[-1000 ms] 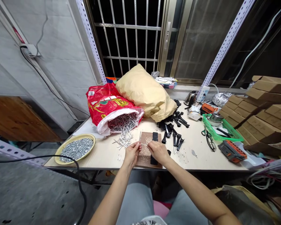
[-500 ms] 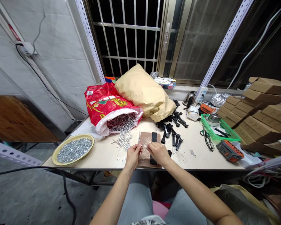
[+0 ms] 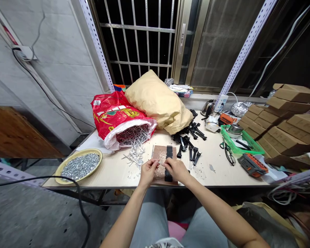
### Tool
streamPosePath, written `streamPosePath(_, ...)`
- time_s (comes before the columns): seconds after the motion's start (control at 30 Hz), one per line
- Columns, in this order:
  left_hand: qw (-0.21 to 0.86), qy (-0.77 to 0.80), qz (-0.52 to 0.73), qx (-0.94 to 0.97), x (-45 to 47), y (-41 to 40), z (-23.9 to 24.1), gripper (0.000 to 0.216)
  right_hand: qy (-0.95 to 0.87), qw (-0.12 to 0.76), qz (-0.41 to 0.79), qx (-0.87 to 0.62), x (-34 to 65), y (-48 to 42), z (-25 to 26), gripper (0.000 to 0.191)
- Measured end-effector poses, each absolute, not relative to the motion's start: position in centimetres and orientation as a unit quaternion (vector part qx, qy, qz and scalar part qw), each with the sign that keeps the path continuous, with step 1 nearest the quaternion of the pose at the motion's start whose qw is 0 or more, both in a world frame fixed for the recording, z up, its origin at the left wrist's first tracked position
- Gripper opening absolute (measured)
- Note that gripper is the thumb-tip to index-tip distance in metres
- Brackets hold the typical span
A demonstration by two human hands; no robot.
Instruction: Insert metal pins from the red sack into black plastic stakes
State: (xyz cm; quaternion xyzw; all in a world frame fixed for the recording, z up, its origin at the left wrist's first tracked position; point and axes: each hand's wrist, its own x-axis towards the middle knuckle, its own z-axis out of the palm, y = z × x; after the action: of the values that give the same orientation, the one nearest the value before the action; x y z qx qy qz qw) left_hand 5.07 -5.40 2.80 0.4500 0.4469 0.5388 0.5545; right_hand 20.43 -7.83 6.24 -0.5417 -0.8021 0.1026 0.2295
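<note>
The worktop carried a red bag, which lay on its side with loose rods spilling from its mouth. To the right of these lay a brown board. Over the board, the right hand and the left hand were near together, the fingertips of each seemingly pinched on one thin rod, little of which showed between them. This rod was probably light, stiff, a bit slippery and not fragile; near its ends seemed the best place to hold.
</note>
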Motion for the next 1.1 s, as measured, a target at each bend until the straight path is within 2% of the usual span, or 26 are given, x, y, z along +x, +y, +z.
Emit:
streamPosePath(0.07, 0.551, 0.440, 0.521, 0.480, 5.2, -5.6, 2.9, 0.029, -0.790, 0.247, 0.173, -0.535, 21.0, -7.6, 5.6, 0.028)
streamPosePath(0.13, 0.552, 0.433, 0.501, 0.507, 5.4, -5.6, 2.8, 0.033, -0.782, 0.248, 0.190, -0.539, 21.9, -7.0, 5.0, 0.030)
streamPosePath(0.3, 0.532, 0.447, 0.486, 0.530, 5.0, -5.5, 1.9, 0.047, -0.768, 0.170, 0.046, -0.616, 24.5, -5.7, 3.7, 0.026)
streamPosePath(0.47, 0.502, 0.487, 0.484, 0.525, 3.9, -5.5, 2.3, 0.045, -0.899, 0.111, 0.009, -0.423, 25.1, -6.9, 2.2, 0.023)
streamPosePath(0.6, 0.492, 0.503, 0.487, 0.517, 3.7, -5.7, 3.4, 0.047, -0.881, 0.128, -0.031, -0.455, 25.5, -7.0, 1.8, 0.027)
streamPosePath(0.73, 0.488, 0.508, 0.495, 0.509, 3.7, -5.9, 3.8, 0.045, -0.913, 0.117, -0.014, -0.390, 25.7, -7.3, 1.6, 0.025)
streamPosePath(0.87, 0.482, 0.512, 0.501, 0.504, 3.6, -6.0, 3.7, 0.045, -0.873, 0.154, -0.029, -0.462, 25.9, -7.6, 1.4, 0.030)
streamPosePath(1.0, 0.462, 0.510, 0.497, 0.528, 3.6, -6.0, 3.8, 0.041, -0.903, 0.138, -0.012, -0.407, 25.9, -7.9, 1.3, 0.029)
streamPosePath(1.1, 0.448, 0.515, 0.497, 0.536, 3.7, -6.1, 3.9, 0.040, -0.876, 0.151, -0.013, -0.459, 25.4, -8.1, 1.2, 0.030)
